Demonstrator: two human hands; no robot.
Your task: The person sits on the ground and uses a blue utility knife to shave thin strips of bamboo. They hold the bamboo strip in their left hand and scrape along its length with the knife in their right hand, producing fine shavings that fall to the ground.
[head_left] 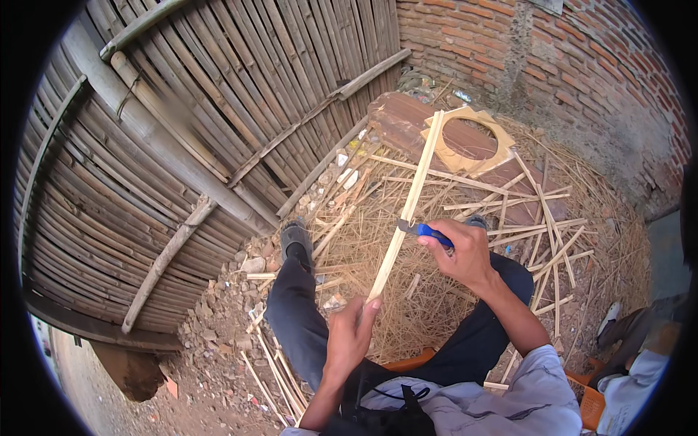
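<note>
My left hand (347, 336) grips the near end of a long, pale bamboo strip (390, 256), which slants up and away from me. A lengthwise line runs along the far part of the strip. Closed around the blue handle of a knife (434, 234), my right hand (467, 253) holds the dark blade across the strip at about its middle. A thin curl of shaving seems to stand beside the blade. Both hands are in front of my lap, between my spread knees.
Loose bamboo strips (556, 247) and fine shavings (363, 251) cover the ground. Ahead, a yellowish ring with a jagged rim (502, 138) lies on a brown board (396, 120). A bamboo fence (240, 80) stands left, a brick wall (574, 73) right. Another person (632, 363) sits at lower right.
</note>
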